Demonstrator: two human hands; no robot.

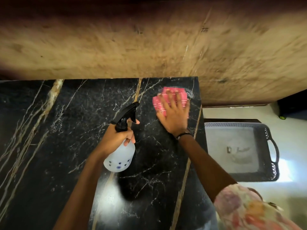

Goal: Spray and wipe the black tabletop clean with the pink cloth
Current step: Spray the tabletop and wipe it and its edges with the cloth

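The black tabletop [69, 133] has white and gold veins and fills the lower left of the head view. My right hand [174, 117] lies flat, fingers spread, pressing the folded pink cloth [160, 100] onto the far right corner of the top; a wet smear shows beside the cloth. My left hand [118, 137] grips the neck of a translucent white spray bottle [119, 156] with a black trigger head, held tilted above the middle of the tabletop, nozzle pointing toward the far right, one finger at the trigger.
A tan stone wall [149, 47] runs along the far edge of the top. Past the right edge, lower down, stands a grey perforated plastic tray [272, 163] with handles on a dark stand. Pale floor [249, 112] shows around it.
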